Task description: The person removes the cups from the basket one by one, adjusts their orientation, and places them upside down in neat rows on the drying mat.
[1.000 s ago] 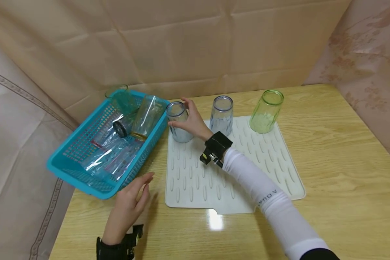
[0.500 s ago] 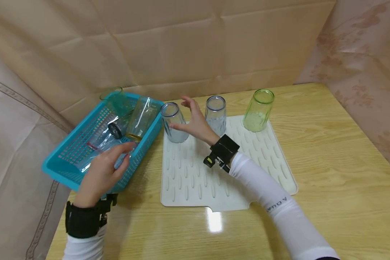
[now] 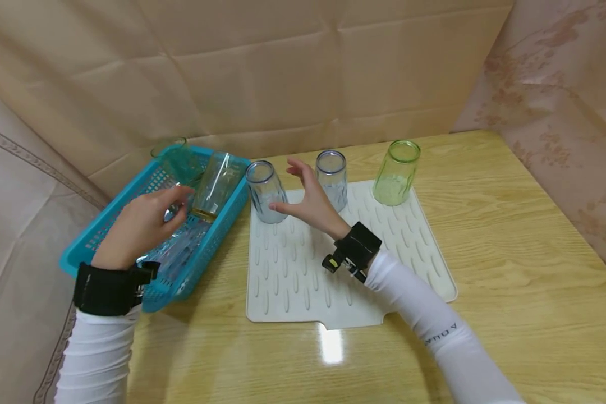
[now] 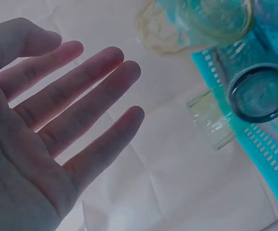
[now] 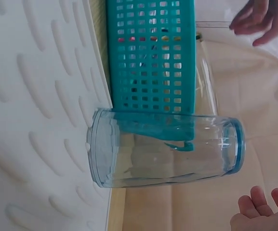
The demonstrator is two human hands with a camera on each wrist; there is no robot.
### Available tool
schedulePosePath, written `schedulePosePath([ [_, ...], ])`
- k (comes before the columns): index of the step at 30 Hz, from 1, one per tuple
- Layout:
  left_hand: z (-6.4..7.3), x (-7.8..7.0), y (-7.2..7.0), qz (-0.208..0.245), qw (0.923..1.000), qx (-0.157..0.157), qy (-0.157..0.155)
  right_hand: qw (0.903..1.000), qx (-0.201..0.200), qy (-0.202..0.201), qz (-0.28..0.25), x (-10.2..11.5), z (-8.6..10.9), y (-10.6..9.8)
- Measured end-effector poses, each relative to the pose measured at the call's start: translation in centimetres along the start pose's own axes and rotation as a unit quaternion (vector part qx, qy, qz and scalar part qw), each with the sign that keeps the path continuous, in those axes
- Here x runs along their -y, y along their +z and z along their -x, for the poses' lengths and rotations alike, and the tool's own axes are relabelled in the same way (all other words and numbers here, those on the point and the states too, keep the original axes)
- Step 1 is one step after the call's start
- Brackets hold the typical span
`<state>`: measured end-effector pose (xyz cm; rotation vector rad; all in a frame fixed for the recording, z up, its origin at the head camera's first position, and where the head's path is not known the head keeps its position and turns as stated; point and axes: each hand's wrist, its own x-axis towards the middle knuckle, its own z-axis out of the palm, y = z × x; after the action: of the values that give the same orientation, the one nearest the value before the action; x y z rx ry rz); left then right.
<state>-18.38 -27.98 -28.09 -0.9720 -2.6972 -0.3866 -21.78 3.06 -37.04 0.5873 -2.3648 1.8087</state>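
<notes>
My right hand (image 3: 315,202) is beside a pale blue glass (image 3: 265,193), thumb and fingers spread apart. That glass stands upside down on the left back corner of a white ridged mat (image 3: 293,286); the right wrist view shows a gap between the fingertips and the glass (image 5: 167,149). My left hand (image 3: 138,227) is over a blue plastic basket (image 3: 214,241), holding nothing. Its fingers are extended in the left wrist view. Inside the basket lie an amber glass (image 3: 217,185), a green glass (image 3: 177,163), a dark-bottomed glass (image 4: 259,94) and other clear glasses, partly hidden by the hand.
Another pale blue glass (image 3: 331,179) and a light green glass (image 3: 396,174) stand along the mat's back edge. The wooden table (image 3: 515,252) extends right and in front of the mat. A beige cloth (image 3: 262,84) hangs behind.
My right hand has let go of the left blue glass and drawn back slightly to the right. My left hand has moved from the table in front up and left over the basket.
</notes>
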Motion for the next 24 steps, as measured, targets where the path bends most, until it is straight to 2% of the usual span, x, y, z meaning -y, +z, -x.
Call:
schedulePosePath([
  [7, -2.3, 2.0, -0.6, 0.03, 0.9971, 0.057, -0.042, 0.9995, -0.002, -0.004, -0.032, 0.5, 1.1, 0.6],
  [14, -4.2, 4.5, 0.1, 0.075, 0.9912, 0.098, -0.047, 0.9983, -0.001, -0.016, -0.056, 1.0, 2.1, 0.8],
  [20, -5.6, 6.0, 0.5, 0.101, 0.9825, 0.138, -0.075, 0.9985, -0.005, -0.009, -0.053, 1.1, 2.5, 0.7],
  [24, -6.6, 6.4, 0.8, 0.122, 0.9736, 0.164, -0.101, 0.9985, -0.004, -0.007, -0.055, 0.8, 2.9, 0.7],
])
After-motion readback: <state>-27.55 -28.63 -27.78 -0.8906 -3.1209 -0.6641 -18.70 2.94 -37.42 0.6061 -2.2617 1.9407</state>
